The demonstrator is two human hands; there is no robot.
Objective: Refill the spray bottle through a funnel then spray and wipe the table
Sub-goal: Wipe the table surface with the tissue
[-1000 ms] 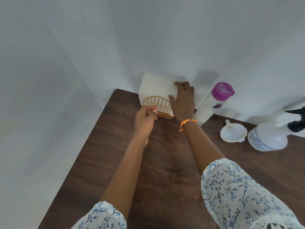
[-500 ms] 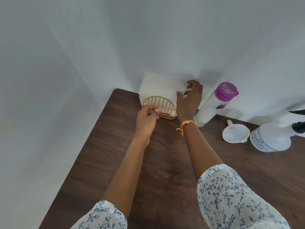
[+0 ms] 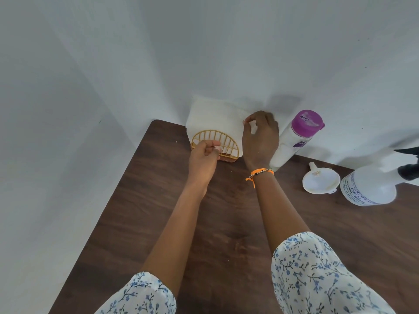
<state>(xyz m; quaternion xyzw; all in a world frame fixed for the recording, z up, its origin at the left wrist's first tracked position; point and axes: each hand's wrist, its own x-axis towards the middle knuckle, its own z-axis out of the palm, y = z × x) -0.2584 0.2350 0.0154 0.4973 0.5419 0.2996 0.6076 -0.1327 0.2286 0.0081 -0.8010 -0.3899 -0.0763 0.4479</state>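
Observation:
White paper napkins (image 3: 213,116) stand upright in a gold wire holder (image 3: 217,143) at the back of the dark wooden table (image 3: 158,223), against the wall. My left hand (image 3: 204,157) grips the front of the holder. My right hand (image 3: 260,137) pinches the right edge of a napkin between thumb and fingers. A white refill bottle with a purple cap (image 3: 294,139) stands just right of my right hand. Further right, a white funnel (image 3: 320,181) lies on the table beside the white spray bottle (image 3: 371,184), whose black trigger head (image 3: 410,171) reaches the frame's edge.
White walls close off the table at the back and on the left. The table's left edge runs diagonally toward me. Bare wood lies between my forearms and in front of the funnel and spray bottle.
My right hand has lifted from lying flat on the napkins and curled up to pinch their right edge. My left hand stays on the holder.

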